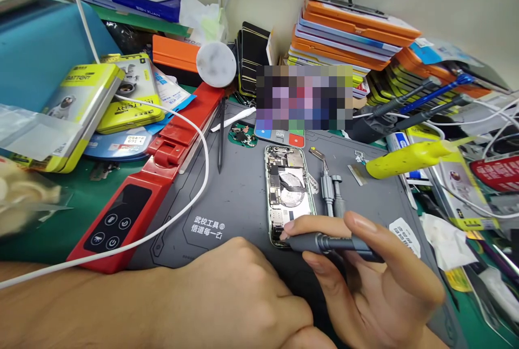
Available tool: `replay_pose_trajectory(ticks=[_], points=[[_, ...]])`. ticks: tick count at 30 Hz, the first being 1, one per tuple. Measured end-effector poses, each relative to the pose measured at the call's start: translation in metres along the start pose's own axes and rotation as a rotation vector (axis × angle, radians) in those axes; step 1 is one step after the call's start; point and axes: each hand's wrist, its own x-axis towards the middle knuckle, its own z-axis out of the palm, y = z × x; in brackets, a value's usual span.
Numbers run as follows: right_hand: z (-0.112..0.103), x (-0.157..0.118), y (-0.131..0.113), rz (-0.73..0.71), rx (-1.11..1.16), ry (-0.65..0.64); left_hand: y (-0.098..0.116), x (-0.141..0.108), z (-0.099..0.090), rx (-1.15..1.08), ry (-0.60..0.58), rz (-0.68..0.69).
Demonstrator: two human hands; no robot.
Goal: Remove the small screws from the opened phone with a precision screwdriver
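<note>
An opened phone (290, 192) lies on the grey work mat (239, 197), its circuit board, round coil and inner parts showing. My right hand (377, 278) grips a dark grey screwdriver (336, 245), held nearly level between thumb and fingers. Its front end and my index fingertip are at the phone's near edge, where the tip is hidden. Just left of it, my left hand (239, 305) is curled closed, knuckles up, near the phone's lower end; whatever it may hold is out of sight. Tweezers (325, 184) and another grey driver (338, 195) lie right of the phone.
A red lamp-like device (117, 219) stands left, with a white cable (174, 213) crossing the mat and my left forearm. Battery boxes (77, 111) crowd the left. Behind are stacked orange cases (352, 30); at right, a yellow bottle (405, 158) and a tool holder (371, 122).
</note>
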Motion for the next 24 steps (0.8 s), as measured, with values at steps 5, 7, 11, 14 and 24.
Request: replay_pose_trajectory(ticks=[5,7,11,14,24], points=[[0.001,-0.001,0.0,-0.018,-0.011,-0.01,-0.001,0.0,-0.001,-0.013,-0.021,0.011],[0.0,0.0,0.0,-0.038,-0.024,-0.025,-0.001,0.0,-0.002,-0.031,-0.032,0.006],[-0.003,0.007,-0.003,-0.086,-0.049,-0.101,-0.001,0.0,-0.004,-0.069,-0.102,-0.032],[-0.008,0.009,-0.005,-0.036,-0.027,-0.158,-0.001,0.0,-0.003,-0.051,-0.11,-0.011],[-0.013,0.016,-0.005,-0.08,-0.087,-0.111,-0.001,0.0,-0.001,-0.01,-0.03,-0.007]])
